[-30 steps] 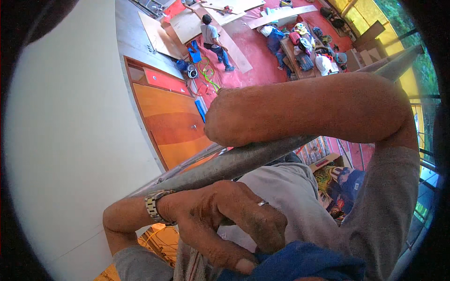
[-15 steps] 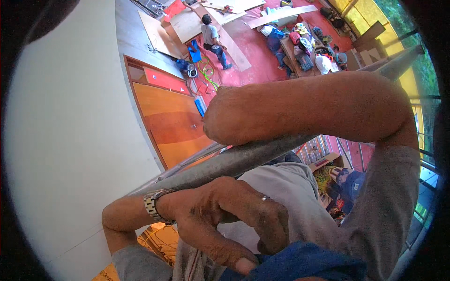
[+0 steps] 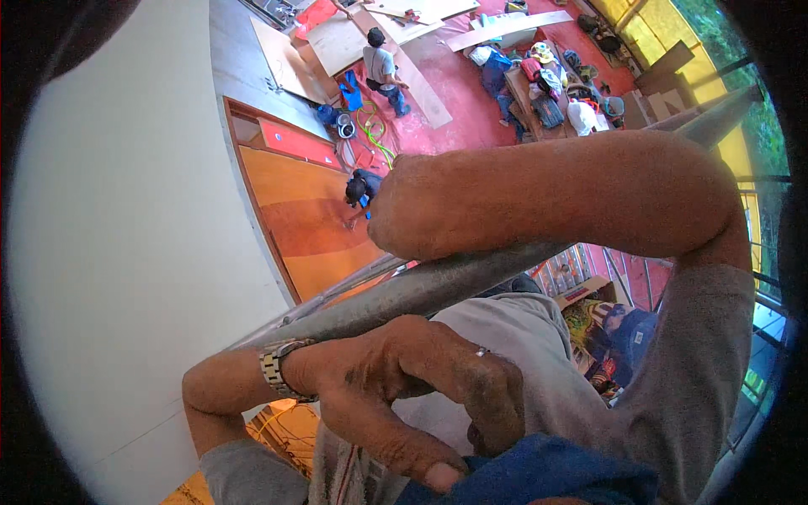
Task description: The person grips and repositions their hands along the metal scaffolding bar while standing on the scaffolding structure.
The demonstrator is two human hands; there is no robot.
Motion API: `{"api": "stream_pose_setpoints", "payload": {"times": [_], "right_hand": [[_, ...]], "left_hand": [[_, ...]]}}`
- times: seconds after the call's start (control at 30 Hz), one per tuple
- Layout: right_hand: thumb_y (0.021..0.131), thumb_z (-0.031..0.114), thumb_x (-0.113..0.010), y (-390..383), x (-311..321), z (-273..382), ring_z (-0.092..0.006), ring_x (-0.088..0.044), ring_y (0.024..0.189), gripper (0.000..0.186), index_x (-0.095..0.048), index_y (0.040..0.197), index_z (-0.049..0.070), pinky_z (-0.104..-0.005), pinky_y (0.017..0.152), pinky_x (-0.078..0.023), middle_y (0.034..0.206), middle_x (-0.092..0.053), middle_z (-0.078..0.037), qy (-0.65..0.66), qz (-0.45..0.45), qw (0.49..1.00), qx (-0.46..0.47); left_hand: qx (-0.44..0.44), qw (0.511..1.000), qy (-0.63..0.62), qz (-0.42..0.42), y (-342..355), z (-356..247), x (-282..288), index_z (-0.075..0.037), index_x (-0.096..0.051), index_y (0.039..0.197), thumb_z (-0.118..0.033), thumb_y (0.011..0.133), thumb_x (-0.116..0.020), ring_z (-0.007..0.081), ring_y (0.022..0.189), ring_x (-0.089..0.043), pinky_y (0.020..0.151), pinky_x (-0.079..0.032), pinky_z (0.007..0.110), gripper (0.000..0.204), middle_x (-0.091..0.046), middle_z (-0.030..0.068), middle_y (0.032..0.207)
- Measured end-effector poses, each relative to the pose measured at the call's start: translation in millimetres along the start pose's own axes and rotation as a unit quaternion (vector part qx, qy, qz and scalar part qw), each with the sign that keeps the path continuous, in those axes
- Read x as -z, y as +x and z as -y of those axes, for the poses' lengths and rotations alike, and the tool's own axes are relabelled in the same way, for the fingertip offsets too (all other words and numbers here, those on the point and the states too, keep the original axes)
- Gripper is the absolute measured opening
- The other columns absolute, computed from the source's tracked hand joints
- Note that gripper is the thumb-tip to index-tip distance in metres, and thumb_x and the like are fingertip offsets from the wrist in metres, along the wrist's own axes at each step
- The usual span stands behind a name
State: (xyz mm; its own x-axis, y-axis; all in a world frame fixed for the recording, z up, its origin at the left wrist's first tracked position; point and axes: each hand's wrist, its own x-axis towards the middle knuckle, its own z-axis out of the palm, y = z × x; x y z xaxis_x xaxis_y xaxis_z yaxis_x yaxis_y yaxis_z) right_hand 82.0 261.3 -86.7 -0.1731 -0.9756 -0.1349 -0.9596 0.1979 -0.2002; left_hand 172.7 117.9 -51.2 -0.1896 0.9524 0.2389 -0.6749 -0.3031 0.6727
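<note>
My left hand is bent in front of my chest, with a metal-band watch on the wrist and a ring on one finger. Its thumb and curled fingers close on the edge of a blue cloth at the bottom of the view. My right forearm lies across a thick grey metal pipe, elbow bent. The right hand is folded down at the wrist, so its fingers are hidden.
A white wall fills the left. Below are an orange wooden door, a standing person, a second person by the door, wooden boards, a cluttered table and a green hose on a red floor.
A second person in dark clothes has come into view beside the orange door. The standing person has shifted slightly. My left hand has barely moved, and my right arm stays on the pipe.
</note>
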Motion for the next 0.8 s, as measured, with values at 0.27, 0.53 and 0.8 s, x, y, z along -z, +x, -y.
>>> {"api": "stream_pose_setpoints", "payload": {"times": [0.27,0.53,0.8], "right_hand": [[0.081,0.016,-0.072,0,-14,5,-0.034,-0.077,0.084,0.016,-0.076,0.088,0.001,-0.0491,0.072,-0.06,0.084,-0.075,-0.019,0.026,0.02,0.999,-0.015],[0.082,0.015,-0.072,-6,-28,9,-0.034,-0.077,0.084,0.016,-0.076,0.088,0.001,-0.0501,0.073,-0.06,0.084,-0.075,-0.019,0.022,-0.003,1.0,-0.002],[0.082,0.015,-0.071,-4,-34,13,-0.0339,-0.077,0.085,0.016,-0.076,0.087,0.002,-0.0508,0.073,-0.06,0.083,-0.075,-0.019,0.026,-0.021,0.999,0.012]], "left_hand": [[-0.032,0.999,0.003,-0.014,2,12,-5,0.014,-0.07,0.107,-0.016,0.09,-0.071,0.0371,0.084,-0.066,0.074,-0.05,0.046,0.035,-0.069,0.0295,0.103],[-0.033,0.999,0.02,-0.014,5,30,-4,0.014,-0.069,0.105,-0.017,0.089,-0.071,0.0357,0.08,-0.066,0.07,-0.049,0.045,0.035,-0.069,0.0308,0.096],[-0.017,1.0,0.007,0.018,0,33,0,0.004,-0.068,0.111,-0.016,0.096,-0.075,0.0262,0.1,-0.066,0.089,-0.051,0.04,0.025,-0.069,0.0155,0.107]]}}
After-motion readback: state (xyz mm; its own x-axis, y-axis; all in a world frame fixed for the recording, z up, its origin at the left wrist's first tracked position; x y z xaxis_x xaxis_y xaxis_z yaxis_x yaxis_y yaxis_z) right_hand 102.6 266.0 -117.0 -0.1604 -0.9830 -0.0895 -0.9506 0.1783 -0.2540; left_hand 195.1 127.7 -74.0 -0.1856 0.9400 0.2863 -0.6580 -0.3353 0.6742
